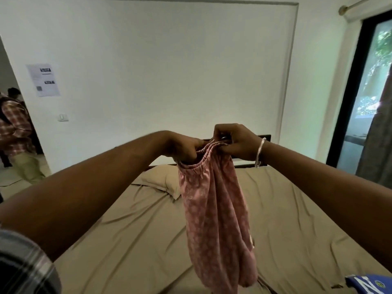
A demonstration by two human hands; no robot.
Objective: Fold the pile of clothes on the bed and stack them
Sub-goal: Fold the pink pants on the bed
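Observation:
Pink patterned trousers (pixel 214 213) with an elastic waistband hang in the air above the bed (pixel 131 236). My left hand (pixel 183 148) grips the left part of the gathered waistband, fingers curled into the cloth. My right hand (pixel 235 142) pinches the waistband's right part; a clear bangle sits on that wrist. Both hands are close together at chest height. The trouser legs dangle down, their ends near the tan sheet. A blue garment (pixel 370 284) with white print peeks in at the bottom right corner.
The bed has a tan sheet and a tan pillow (pixel 158 179) near the dark headboard. A person in a checked shirt (pixel 14 128) stands in the doorway at far left. A glass door and grey curtain (pixel 379 128) are on the right.

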